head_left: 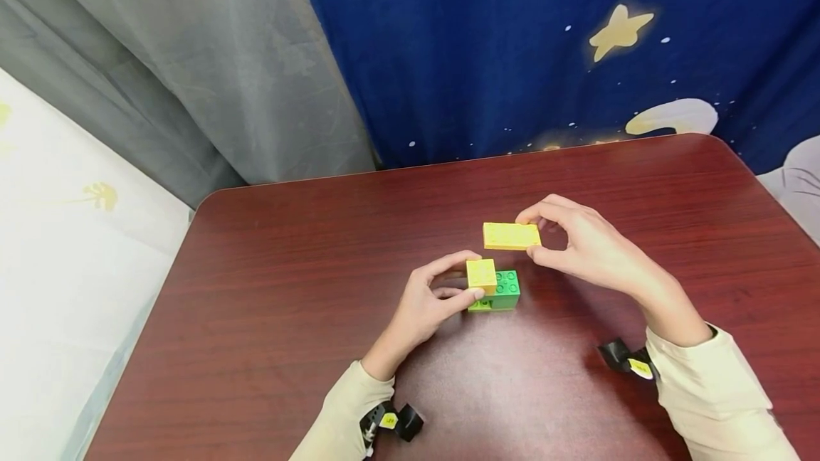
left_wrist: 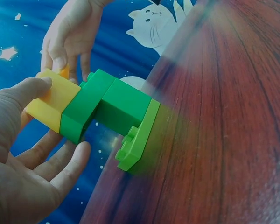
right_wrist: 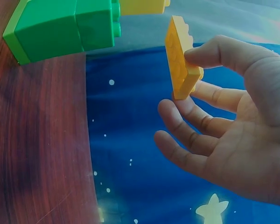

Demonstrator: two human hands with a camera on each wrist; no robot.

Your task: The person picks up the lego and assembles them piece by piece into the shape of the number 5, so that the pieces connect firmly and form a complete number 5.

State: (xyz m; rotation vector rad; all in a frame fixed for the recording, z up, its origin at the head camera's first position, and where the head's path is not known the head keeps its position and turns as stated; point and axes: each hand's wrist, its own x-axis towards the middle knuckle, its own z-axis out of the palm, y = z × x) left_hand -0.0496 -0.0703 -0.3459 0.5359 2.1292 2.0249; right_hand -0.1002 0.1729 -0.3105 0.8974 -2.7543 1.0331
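Observation:
My left hand (head_left: pixel 428 297) pinches a square yellow brick (head_left: pixel 481 273) between thumb and fingers. That brick sits on top of a stack of green bricks (head_left: pixel 506 290), two high, over a thin light-green plate brick (left_wrist: pixel 142 140) at the table surface. In the left wrist view the upper green brick overhangs, and a few studs of the light-green base show beneath it. My right hand (head_left: pixel 586 242) holds a flat yellow plate brick (head_left: pixel 510 235) by its right end, up in the air behind the stack. Seen from the right wrist, the thumb and fingertips grip one end of this plate.
The dark red wooden table (head_left: pixel 307 269) has rounded back corners. Behind it hang a grey curtain (head_left: pixel 192 55) and a blue curtain (head_left: pixel 500 48) with stars. White cloth (head_left: pixel 77 233) borders the left side. Black wrist devices (head_left: pixel 391 420) sit at both cream sleeves.

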